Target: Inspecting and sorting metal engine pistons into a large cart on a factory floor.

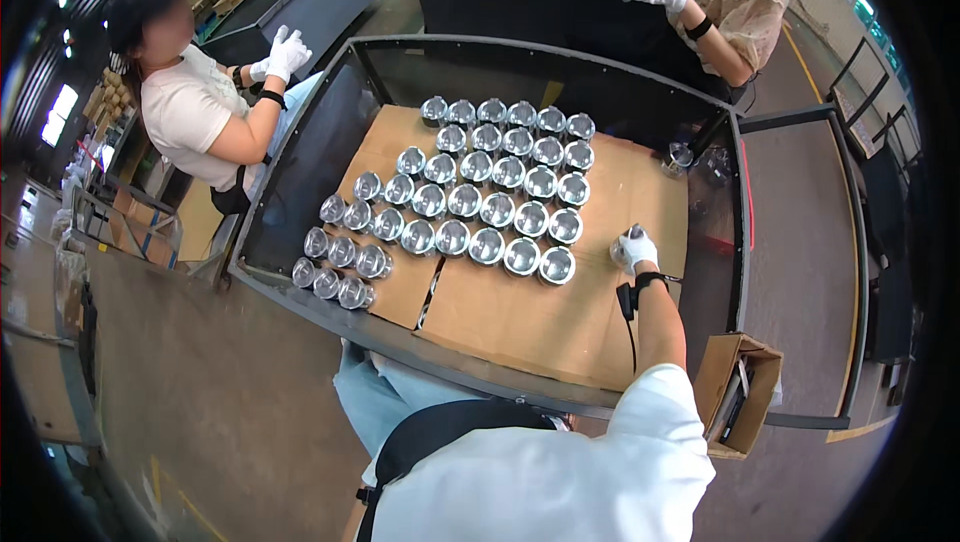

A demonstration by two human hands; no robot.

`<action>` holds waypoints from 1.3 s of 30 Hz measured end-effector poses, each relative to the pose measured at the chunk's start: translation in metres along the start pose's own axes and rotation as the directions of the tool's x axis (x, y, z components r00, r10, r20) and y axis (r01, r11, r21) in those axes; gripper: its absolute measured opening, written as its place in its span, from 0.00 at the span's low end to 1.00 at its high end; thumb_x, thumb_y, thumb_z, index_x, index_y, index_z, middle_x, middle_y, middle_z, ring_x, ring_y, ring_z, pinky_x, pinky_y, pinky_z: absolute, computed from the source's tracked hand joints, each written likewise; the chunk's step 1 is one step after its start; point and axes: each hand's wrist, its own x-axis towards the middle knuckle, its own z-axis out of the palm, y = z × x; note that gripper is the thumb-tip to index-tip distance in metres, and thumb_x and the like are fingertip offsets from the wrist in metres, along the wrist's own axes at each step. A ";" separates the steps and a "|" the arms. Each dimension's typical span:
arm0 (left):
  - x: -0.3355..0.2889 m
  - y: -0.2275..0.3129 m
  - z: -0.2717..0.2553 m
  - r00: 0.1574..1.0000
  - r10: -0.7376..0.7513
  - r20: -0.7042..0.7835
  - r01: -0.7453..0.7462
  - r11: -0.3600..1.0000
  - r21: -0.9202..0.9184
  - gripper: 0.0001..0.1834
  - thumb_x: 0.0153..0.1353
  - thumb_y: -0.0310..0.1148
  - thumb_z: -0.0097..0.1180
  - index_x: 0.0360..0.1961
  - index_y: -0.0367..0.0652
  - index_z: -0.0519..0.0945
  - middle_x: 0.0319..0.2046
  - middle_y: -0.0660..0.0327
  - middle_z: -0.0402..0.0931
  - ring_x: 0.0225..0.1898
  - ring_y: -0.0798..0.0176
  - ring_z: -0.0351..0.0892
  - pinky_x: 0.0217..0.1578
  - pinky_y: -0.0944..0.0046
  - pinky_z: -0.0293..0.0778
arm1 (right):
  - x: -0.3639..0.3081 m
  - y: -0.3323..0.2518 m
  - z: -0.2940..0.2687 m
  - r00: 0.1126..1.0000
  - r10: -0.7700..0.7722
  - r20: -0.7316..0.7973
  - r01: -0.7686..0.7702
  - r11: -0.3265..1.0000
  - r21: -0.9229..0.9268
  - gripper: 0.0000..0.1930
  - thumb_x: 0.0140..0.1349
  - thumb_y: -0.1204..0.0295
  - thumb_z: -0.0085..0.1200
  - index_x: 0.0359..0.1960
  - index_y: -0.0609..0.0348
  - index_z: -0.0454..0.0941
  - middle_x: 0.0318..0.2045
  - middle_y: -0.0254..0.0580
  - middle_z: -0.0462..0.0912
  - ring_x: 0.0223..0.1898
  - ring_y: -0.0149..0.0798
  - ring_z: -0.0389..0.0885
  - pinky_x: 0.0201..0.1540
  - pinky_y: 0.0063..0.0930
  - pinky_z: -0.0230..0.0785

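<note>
My right hand (643, 252), in a white glove, reaches out over the right part of a cardboard sheet (490, 327). Its fingers are closed round a shiny metal piston (619, 253), partly covered by the glove. A black band with a cable circles my right wrist. To the left of this hand, many similar pistons (486, 245) stand upright in rows on the cardboard, round tops facing up. More pistons (326, 283) stand at the left end of the rows. My left hand does not show.
A dark metal bin with raised walls (738, 242) surrounds the cardboard. In its far right corner sit more metal parts (678, 158). An open cardboard box (738, 397) hangs outside at the right. Two gloved co-workers stand beyond: one at left (205, 107), one at far right (735, 2) holding a dark round part.
</note>
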 end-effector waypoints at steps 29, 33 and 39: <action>0.010 -0.083 -0.050 0.754 0.630 -0.189 -0.589 0.775 0.230 0.15 0.72 0.29 0.49 0.55 0.38 0.79 0.49 0.63 0.82 0.48 0.67 0.76 0.50 0.65 0.73 | -0.133 -0.079 0.076 0.558 -0.593 0.580 0.737 0.033 -0.675 0.15 0.61 0.70 0.53 0.49 0.43 0.81 0.54 0.35 0.80 0.57 0.38 0.77 0.43 0.38 0.75; -0.014 -0.079 -0.053 0.787 0.532 -0.312 -0.360 0.807 0.469 0.20 0.70 0.39 0.54 0.57 0.40 0.80 0.55 0.50 0.81 0.57 0.55 0.79 0.57 0.62 0.71 | -0.159 -0.104 0.060 0.677 -0.331 0.657 0.733 0.233 -0.639 0.18 0.56 0.54 0.54 0.43 0.45 0.88 0.44 0.42 0.88 0.48 0.44 0.86 0.48 0.37 0.76; -0.019 -0.095 -0.090 0.578 0.571 -0.583 -0.549 0.801 0.240 0.26 0.65 0.42 0.65 0.60 0.41 0.79 0.52 0.61 0.82 0.53 0.67 0.78 0.58 0.66 0.71 | -0.254 -0.198 -0.014 0.481 -0.722 0.497 0.866 0.302 -0.398 0.22 0.52 0.50 0.57 0.36 0.55 0.86 0.31 0.55 0.87 0.36 0.57 0.86 0.42 0.47 0.77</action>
